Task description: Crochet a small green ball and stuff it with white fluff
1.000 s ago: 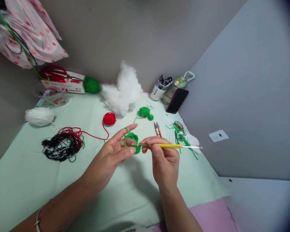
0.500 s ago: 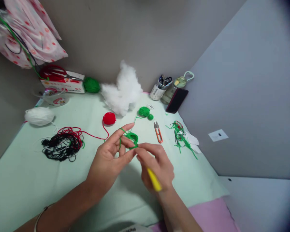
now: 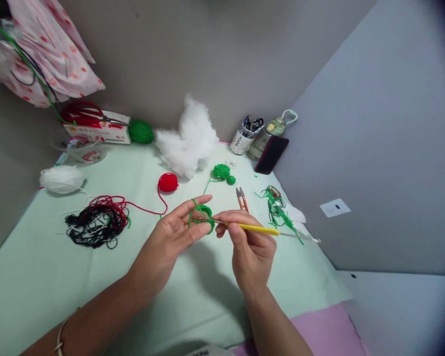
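My left hand [image 3: 174, 232] pinches a small ring-shaped piece of green crochet [image 3: 206, 212] between thumb and fingers. Green yarn loops around its raised index finger and runs back to a small green yarn ball [image 3: 221, 172]. In my right hand [image 3: 250, 242] is a crochet hook with a yellow handle [image 3: 257, 229], held like a pen and pointing left. The metal tip of the hook meets the green piece near my left thumb; whether it passes through a stitch is too small to tell.
Orange thread snips [image 3: 242, 199] lie behind my right hand. Green yarn scraps [image 3: 278, 207] are to the right, tangled black yarn [image 3: 94, 222] and a red ball [image 3: 168, 182] to the left. White stuffing [image 3: 189, 138], a pen cup [image 3: 243, 138] and a phone [image 3: 272, 154] stand at the back.
My right hand has turned, so the hook's yellow handle now points right rather than down toward me. The hand sits slightly further right, and the left hand still holds the green crochet.
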`<state>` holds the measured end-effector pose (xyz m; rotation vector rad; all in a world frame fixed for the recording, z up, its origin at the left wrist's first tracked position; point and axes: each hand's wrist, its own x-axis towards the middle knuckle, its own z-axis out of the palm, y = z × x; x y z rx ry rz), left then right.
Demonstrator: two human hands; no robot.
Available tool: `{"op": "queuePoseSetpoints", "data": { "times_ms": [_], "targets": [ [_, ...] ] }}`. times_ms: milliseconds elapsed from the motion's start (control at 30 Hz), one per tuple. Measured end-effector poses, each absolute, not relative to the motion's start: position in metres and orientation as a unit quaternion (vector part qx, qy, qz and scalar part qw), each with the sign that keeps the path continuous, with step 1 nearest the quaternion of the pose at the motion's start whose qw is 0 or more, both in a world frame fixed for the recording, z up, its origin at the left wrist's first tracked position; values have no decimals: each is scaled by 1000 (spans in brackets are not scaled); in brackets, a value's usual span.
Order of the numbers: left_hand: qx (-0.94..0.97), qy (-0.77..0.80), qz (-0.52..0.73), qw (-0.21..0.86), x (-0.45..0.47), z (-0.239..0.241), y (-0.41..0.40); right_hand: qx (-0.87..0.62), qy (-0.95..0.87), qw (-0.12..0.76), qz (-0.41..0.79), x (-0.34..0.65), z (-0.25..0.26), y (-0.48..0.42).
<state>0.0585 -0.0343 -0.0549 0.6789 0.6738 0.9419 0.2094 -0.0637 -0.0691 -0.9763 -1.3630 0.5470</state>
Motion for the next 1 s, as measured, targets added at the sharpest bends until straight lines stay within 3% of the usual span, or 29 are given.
{"op": "queuePoseSetpoints", "data": {
  "times_ms": [167, 233, 333, 433, 700, 833, 1000],
  "targets": [
    [239, 297, 405, 831, 60, -58, -35, -432, -718, 546, 2, 211, -76, -70],
    [206, 285, 380, 856, 58, -59, -33, -430, -685, 586, 45, 214, -75, -69],
    [212, 282, 396, 848, 55, -57, -31, -433, -566, 667, 216, 216, -68, -66],
    [279, 285, 407, 822, 54, -57, -32, -413, -530, 669, 318, 213, -65, -64],
    [408, 338, 396, 750, 52, -63, -35, -405, -450, 674, 423, 216, -65, -60],
    [421, 360, 399, 731, 50, -62, -34, -403, -468, 668, 415, 217, -62, -62],
    [469, 400, 413, 671, 49, -58, -36, -433, -557, 653, 277, 213, -60, -72]
  ]
}}
